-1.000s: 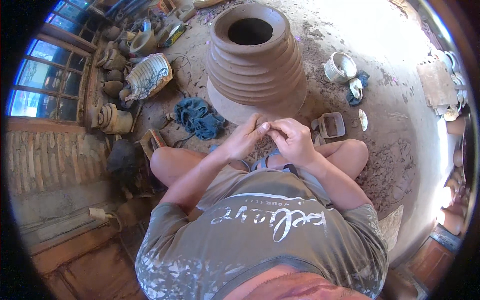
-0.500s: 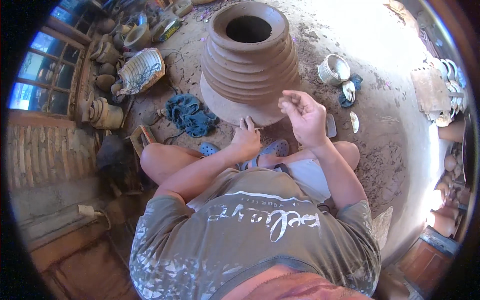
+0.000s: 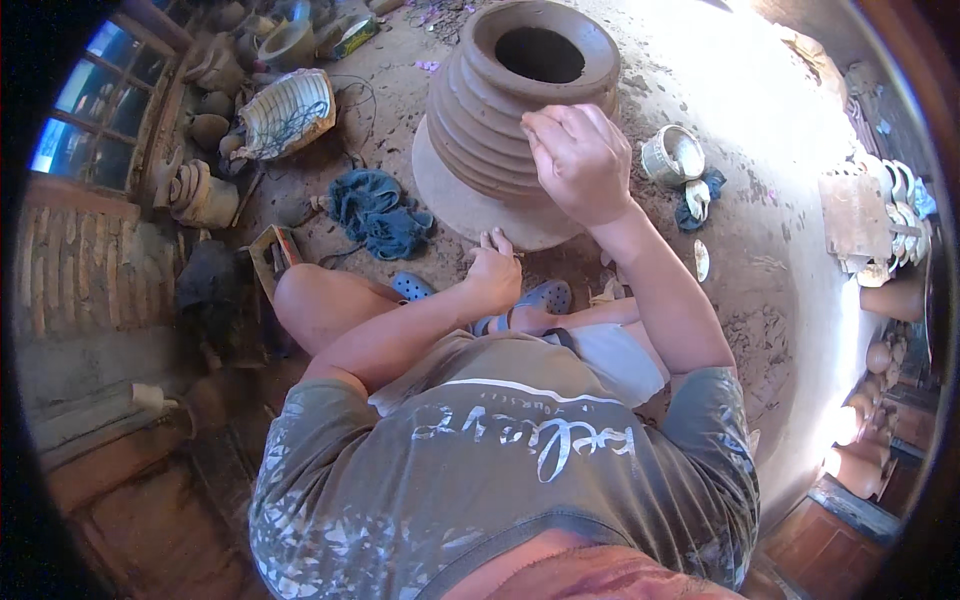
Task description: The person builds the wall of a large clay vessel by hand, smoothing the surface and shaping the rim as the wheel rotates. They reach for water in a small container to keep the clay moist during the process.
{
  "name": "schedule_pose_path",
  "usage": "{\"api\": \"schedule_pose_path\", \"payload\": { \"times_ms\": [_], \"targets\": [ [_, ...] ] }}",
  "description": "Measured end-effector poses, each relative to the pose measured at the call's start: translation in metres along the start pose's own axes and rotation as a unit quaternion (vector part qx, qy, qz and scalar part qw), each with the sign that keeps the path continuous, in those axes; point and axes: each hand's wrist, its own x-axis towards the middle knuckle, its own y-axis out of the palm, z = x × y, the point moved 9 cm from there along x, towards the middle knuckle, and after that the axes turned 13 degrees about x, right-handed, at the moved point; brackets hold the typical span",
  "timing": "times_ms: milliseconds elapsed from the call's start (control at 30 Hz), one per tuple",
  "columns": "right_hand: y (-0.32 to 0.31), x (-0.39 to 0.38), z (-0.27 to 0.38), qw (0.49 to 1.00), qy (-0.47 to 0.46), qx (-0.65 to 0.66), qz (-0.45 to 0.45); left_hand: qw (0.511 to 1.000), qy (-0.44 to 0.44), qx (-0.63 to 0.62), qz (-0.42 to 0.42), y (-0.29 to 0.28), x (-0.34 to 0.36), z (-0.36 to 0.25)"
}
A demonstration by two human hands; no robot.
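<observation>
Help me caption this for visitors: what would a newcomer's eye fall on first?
A ridged clay pot, its dark mouth upward, stands at top centre on a round base. The right hand is raised in front of it; the left hand is at the base's near edge.

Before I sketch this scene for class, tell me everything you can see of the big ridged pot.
The pot is brown and looks like clay, with a broad rounded rim, a dark round mouth and ridges ringing its sides. It stands upright on a paler round base, at the picture's upper middle. The raised right hand hides part of it; whether they touch is unclear.
</observation>
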Motion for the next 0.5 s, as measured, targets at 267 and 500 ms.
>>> {"api": "schedule_pose_path", "payload": {
  "times_ms": [267,500],
  "targets": [
    [0.018,0.013,0.008,0.996,0.010,-0.080,0.040,0.992,-0.081,-0.082,0.044,0.013,0.005,0.020],
    [0.019,0.016,0.003,0.998,-0.008,-0.040,0.047,0.986,-0.083,-0.104,0.102,0.017,0.005,0.058]
  ]
}}
